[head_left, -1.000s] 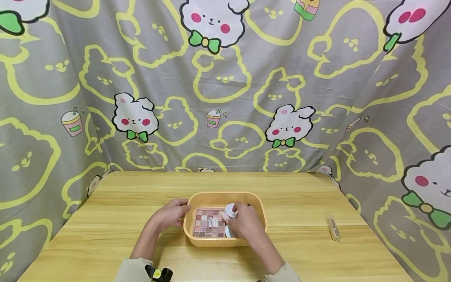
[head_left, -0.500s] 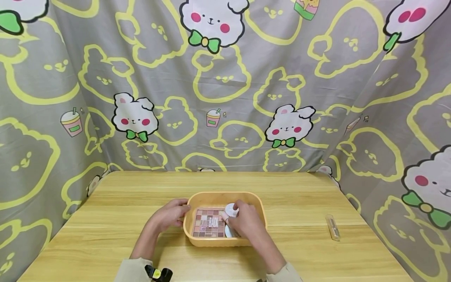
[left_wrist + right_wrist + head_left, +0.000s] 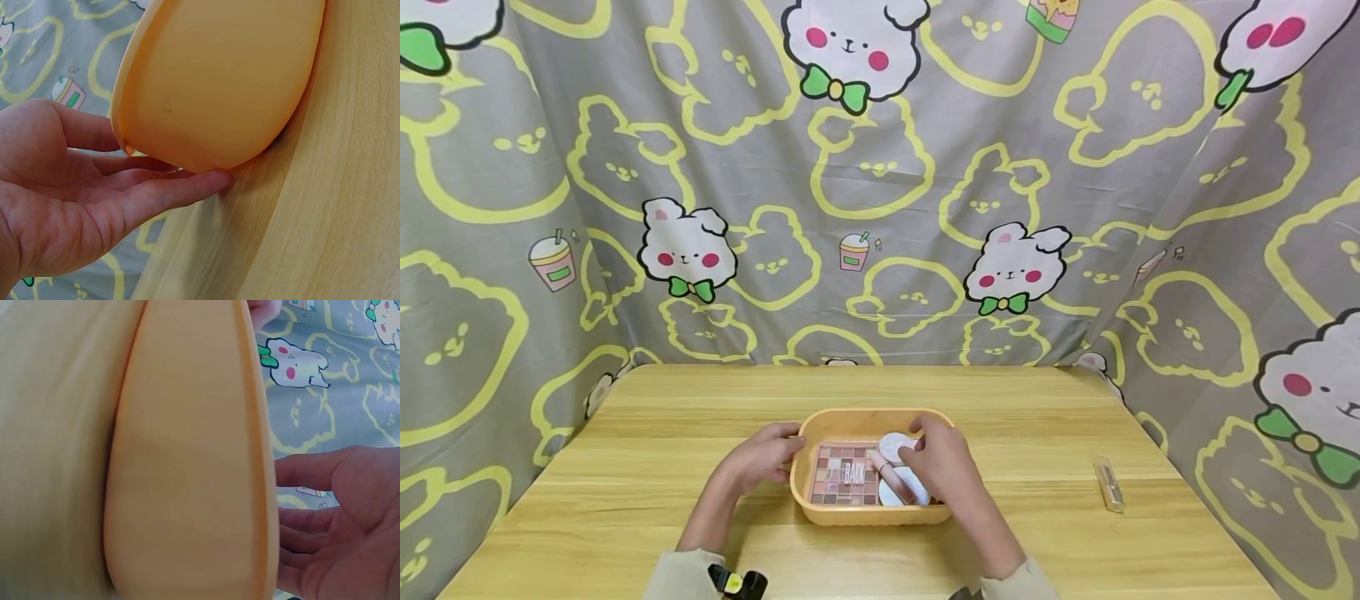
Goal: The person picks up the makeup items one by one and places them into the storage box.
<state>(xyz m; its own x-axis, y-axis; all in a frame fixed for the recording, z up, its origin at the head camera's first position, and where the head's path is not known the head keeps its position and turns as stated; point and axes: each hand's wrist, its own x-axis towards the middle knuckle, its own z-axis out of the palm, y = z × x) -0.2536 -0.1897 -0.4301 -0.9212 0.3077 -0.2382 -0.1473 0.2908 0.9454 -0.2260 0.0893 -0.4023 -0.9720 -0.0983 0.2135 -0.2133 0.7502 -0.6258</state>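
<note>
A yellow plastic basin (image 3: 880,515) stands on the table, its outer wall (image 3: 219,75) filling much of the left wrist view. My left hand (image 3: 767,454) holds its left end at the rim. Inside lies an eyeshadow palette (image 3: 845,483) lettered "BACK". Beside the palette are two white round cosmetic items, an upper disc (image 3: 893,446) and a lower disc (image 3: 891,497). A slim pinkish tube (image 3: 892,477) lies slantwise over the lower one. My right hand (image 3: 947,467) hovers over the basin's right side, loosely bent fingers near the upper disc, hiding the right end.
A small clear case (image 3: 1108,485) with a slim thing inside lies on the wooden table (image 3: 1037,467), to the right of the basin. Patterned curtain (image 3: 880,208) hangs behind and on both sides.
My right hand has drawn back to the right, off the white discs and tube, uncovering more of them. My left hand and the basin have stayed put.
</note>
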